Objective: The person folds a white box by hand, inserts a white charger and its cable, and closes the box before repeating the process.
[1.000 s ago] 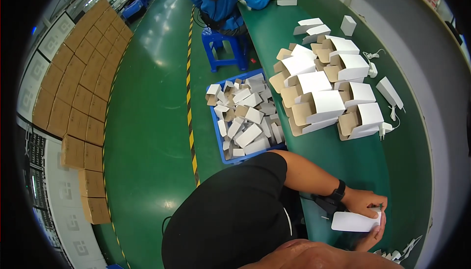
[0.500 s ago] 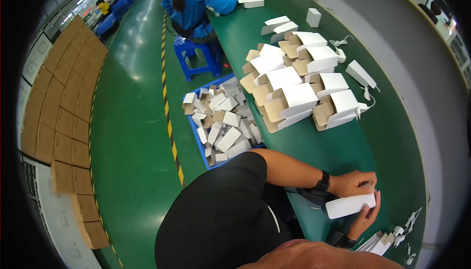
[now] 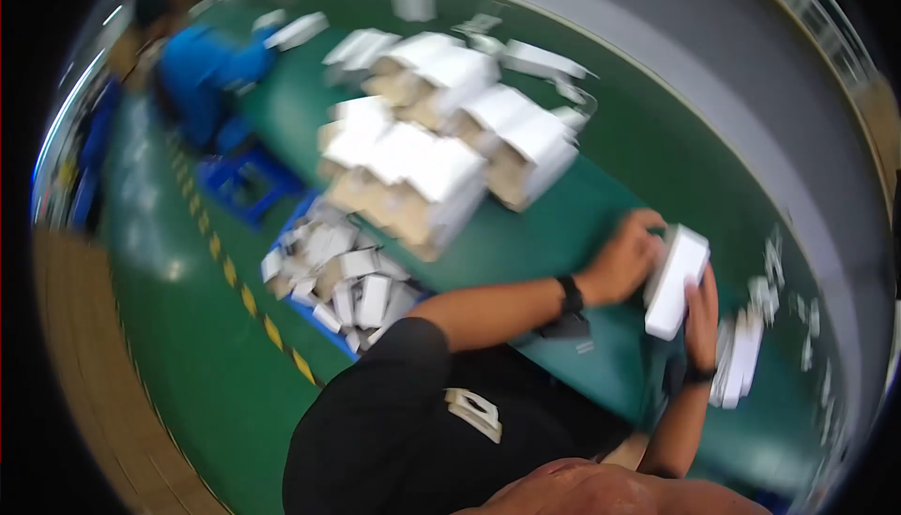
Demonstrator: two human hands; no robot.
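A closed, oblong white carton [image 3: 678, 282] is held up over the green table in front of me. My right hand [image 3: 700, 316] is closed round its right side. At its upper left edge, my left hand [image 3: 621, 257] has bent fingers, its fingertips against the carton; motion blurs them a little. Just beyond my left forearm stand several open white cartons [image 3: 422, 163] with brown insides, grouped on the table. Slim white cartons [image 3: 740, 357] lie beside my right wrist, next to white plug adapters with cables [image 3: 765, 294].
On the floor to the left, a blue crate [image 3: 324, 325] is heaped with white cartons. Farther off, a person in blue [image 3: 208, 74] works at the same table, near a blue stool [image 3: 246, 182]. A pale wall [image 3: 694, 74] borders the table's far side.
My view has swung round to the right. The carton has gone from lying low and sideways to tilted more upright, and my left hand has moved from over it to its left edge.
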